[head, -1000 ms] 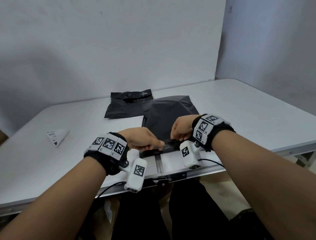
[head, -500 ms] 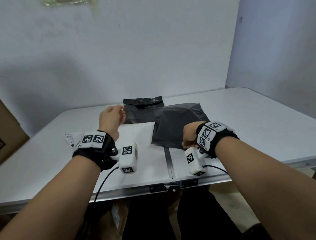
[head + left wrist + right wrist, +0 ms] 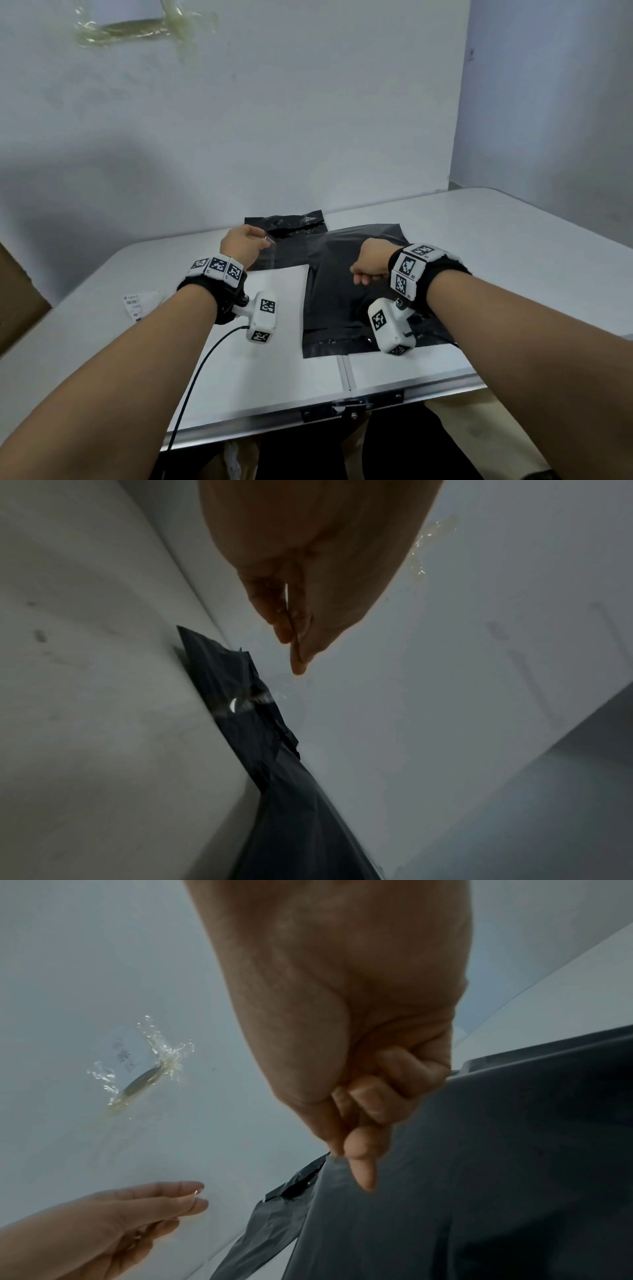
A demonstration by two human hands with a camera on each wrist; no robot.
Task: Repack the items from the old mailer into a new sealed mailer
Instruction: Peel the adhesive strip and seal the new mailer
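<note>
new mailer (image 3: 346,284) lies flat on the desk (image 3: 513,274); your left hand (image 3: 241,248) pinches a clear strip, right hand (image 3: 371,263) curled empty above it, so drop the strip aside, then press the flap.

Head view down over table (image 3: 513,246); close upward-tilted wrist views, dark mailer (image 3: 342,291) shared.
</note>
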